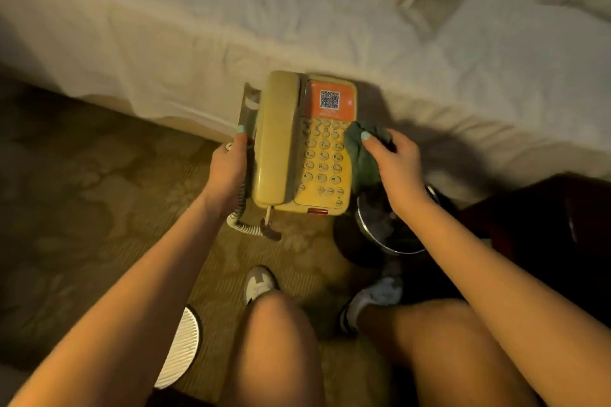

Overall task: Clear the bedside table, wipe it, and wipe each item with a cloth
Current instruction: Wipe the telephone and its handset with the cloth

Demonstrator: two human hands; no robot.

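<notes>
Carpet point(82, 175) below — left hand point(228, 168) clasps the telephone point(325, 172), right hand point(396, 168) clutches a cloth point(362, 158) against it.

- Left hand point(228, 168): grips the left edge of the telephone point(281, 142), thumb extended along that edge, fingers wrapped beneath.
- Left arm: bare, reaching forward from the lower left, wrist roughly straight.
- Right hand point(398, 168): palm down, fingers curled on the cloth point(362, 155), holding it against the telephone's right side.
- Right arm: bare, reaching forward from the lower right.
</notes>
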